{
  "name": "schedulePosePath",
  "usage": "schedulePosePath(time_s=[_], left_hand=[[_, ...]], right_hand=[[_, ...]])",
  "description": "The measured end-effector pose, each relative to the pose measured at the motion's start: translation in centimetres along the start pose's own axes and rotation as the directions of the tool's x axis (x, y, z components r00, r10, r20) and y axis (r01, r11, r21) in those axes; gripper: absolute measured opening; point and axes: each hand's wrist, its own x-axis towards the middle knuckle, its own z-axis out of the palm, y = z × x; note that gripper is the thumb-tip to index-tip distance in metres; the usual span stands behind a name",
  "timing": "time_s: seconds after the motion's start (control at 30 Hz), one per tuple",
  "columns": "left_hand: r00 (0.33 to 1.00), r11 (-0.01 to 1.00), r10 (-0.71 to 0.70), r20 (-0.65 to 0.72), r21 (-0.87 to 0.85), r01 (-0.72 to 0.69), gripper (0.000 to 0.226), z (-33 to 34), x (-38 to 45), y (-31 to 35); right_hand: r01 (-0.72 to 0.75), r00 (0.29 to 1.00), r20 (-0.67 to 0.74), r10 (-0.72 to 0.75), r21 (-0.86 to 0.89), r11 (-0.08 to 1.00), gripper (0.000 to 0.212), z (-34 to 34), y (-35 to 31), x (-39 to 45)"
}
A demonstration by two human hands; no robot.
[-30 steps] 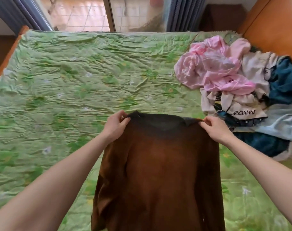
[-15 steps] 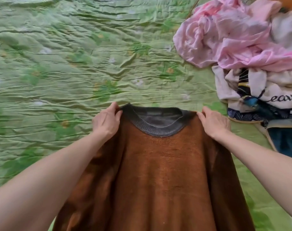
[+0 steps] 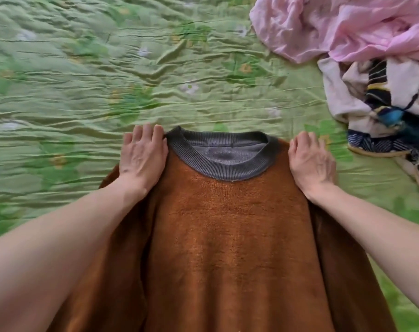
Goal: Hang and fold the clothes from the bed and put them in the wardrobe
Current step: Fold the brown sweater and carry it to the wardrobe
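A brown sweater [image 3: 227,236] with a grey ribbed collar [image 3: 218,164] lies front-up on the green bedspread [image 3: 108,80], collar pointing away from me. My left hand [image 3: 141,156] rests on its left shoulder and my right hand [image 3: 311,164] on its right shoulder. Both hands lie nearly flat, fingers reaching past the shoulder edge onto the bedspread, thumbs hidden under the fabric. The sweater's lower part runs out of the bottom of the frame. The sleeves hang down under my forearms.
A heap of unfolded clothes sits at the upper right: a pink garment [image 3: 347,27], a white one with dark stripes [image 3: 371,92] and a dark patterned piece [image 3: 383,140]. The wrinkled green bedspread stretches to the left and far side.
The sweater went from held up by its shoulders to laid down on the bed, its collar now showing. My head has tilted down and closer, and both hands have flattened onto the shoulders.
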Motion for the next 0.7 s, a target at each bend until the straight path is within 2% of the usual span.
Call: schedulePosePath(time_s=[0.07,0.1,0.17,0.23,0.3,0.43,0.7], left_hand=[[1.000,1.000,-0.020,0.011,-0.018,0.020,0.045,-0.7,-1.1,1.1],[1.000,0.999,0.008,0.004,-0.040,-0.007,0.051,-1.1,-1.9,2.0],[0.996,0.992,0.082,0.026,-0.096,-0.080,0.056,-1.8,-4.3,4.4],[0.987,0.980,0.141,0.072,-0.155,-0.128,0.059,-2.1,-6.9,7.0],[0.976,0.970,0.168,0.139,-0.199,-0.138,0.064,-2.4,-9.6,9.7],[0.966,0.981,0.089,0.244,-0.188,-0.043,0.071,-2.2,-14.9,13.3],[0.961,0.993,0.059,0.271,-0.113,-0.029,0.074,-1.3,-15.8,14.0]], right_hand=[[0.001,1.000,-0.013,-0.001,-0.010,1.000,0.025,-1.0,-0.7,-1.5],[0.029,0.999,-0.014,-0.029,0.009,1.000,0.032,-1.6,-1.2,-2.7],[0.147,0.989,0.012,-0.149,0.074,0.986,0.046,-2.8,-2.3,-6.1],[0.236,0.963,0.101,-0.251,0.145,0.961,0.054,-3.6,-3.6,-10.3],[0.206,0.952,0.192,-0.239,0.178,0.962,0.062,-3.7,-4.2,-14.1],[0.128,0.951,0.265,-0.160,0.132,0.983,0.072,-2.9,-3.6,-17.7],[0.163,0.898,0.393,-0.196,0.115,0.980,0.076,-2.1,-3.2,-16.2]])
